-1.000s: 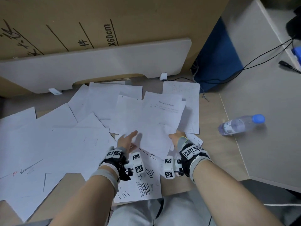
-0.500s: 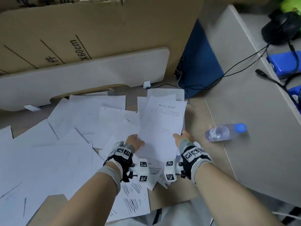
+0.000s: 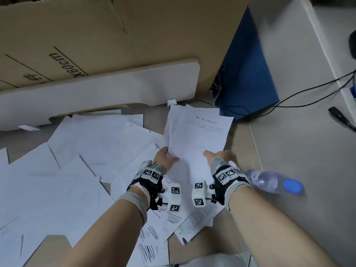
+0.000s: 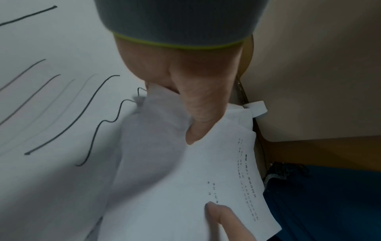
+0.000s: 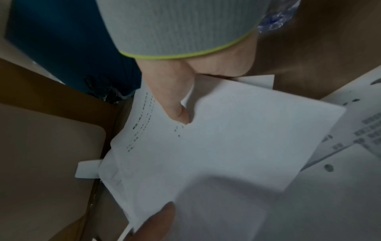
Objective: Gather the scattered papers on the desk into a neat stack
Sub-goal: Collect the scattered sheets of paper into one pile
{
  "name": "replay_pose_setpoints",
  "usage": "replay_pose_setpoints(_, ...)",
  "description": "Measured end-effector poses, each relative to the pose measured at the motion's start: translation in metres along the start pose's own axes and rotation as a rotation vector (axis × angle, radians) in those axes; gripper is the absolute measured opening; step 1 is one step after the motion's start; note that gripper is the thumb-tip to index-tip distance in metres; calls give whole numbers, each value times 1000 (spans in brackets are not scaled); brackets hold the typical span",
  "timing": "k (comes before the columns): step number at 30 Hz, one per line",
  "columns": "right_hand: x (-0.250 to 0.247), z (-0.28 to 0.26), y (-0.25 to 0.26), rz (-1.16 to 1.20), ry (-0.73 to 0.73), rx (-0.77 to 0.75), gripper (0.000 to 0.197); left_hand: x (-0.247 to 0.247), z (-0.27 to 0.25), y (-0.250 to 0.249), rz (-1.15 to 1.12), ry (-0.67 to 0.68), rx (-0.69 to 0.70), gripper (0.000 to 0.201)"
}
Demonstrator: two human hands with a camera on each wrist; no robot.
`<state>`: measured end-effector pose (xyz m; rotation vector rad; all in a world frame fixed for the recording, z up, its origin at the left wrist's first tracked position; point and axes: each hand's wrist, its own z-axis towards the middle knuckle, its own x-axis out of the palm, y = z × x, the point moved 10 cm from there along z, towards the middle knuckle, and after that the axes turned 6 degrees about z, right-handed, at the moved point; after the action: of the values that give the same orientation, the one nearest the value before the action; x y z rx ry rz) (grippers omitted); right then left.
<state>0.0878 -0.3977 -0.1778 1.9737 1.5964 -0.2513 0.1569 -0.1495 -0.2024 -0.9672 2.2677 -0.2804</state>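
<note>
Both hands hold a small bundle of white sheets (image 3: 196,135), its top page carrying a few printed lines, lifted above the desk. My left hand (image 3: 165,160) pinches the bundle's left edge, thumb on top (image 4: 198,114). My right hand (image 3: 219,156) pinches the right edge, thumb on top (image 5: 175,104). The same bundle (image 4: 195,195) (image 5: 216,146) fills both wrist views. Many loose papers (image 3: 77,160) lie scattered over the left and middle of the desk (image 3: 238,143); scribbled sheets (image 3: 154,237) lie under my wrists.
A plastic water bottle with a blue cap (image 3: 273,180) lies right of my right wrist. A large cardboard box (image 3: 115,35) and a white board (image 3: 96,95) stand at the back. A blue panel (image 3: 246,74) and black cables (image 3: 308,91) are at the right.
The bundle has been gathered narrower and carried to the right, away from the scattered sheets, with both hands keeping their grip. The view has swung right too.
</note>
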Motion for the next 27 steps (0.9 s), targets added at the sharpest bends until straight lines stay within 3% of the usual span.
replay_pose_setpoints(2, 3, -2, -2, 0, 14, 0, 60, 0, -3, -3, -5, -1, 19, 44)
replay_pose_setpoints(4, 7, -1, -4, -31, 53, -18, 38, -5, -10, -1, -42, -39, 18, 34)
replay_pose_setpoints(6, 5, -6, -8, -31, 71, -39, 14, -11, -22, 3, -118, -76, 10, 39)
replay_pose_setpoints(10, 6, -26, -10, -7, 100, -76, 1, -18, -41, 27, -136, -21, -88, 61)
replay_pose_setpoints(13, 24, -51, -5, -145, 156, -206, 32, -28, -58, 59, -132, 19, -185, 49)
replay_pose_setpoints(14, 32, -62, -6, -177, 173, -220, 34, -32, -63, 70, -145, 18, -196, 46)
replay_pose_setpoints(17, 60, -82, -20, -246, 201, -198, 17, -44, -71, 117, -45, -38, -243, 60)
replay_pose_setpoints(19, 75, -89, -28, -355, 170, -238, 16, -50, -71, 152, 80, -106, -292, 71)
replay_pose_setpoints(22, 91, -94, -50, -603, 113, -294, 48, -52, -88, 175, 106, -134, -309, 71)
replay_pose_setpoints(24, 103, -99, -67, -660, 123, -306, 64, -51, -93, 180, 51, -139, -269, 75)
replay_pose_setpoints(27, 110, -102, -75, -634, 111, -343, 65, -52, -93, 185, -193, -179, -228, 73)
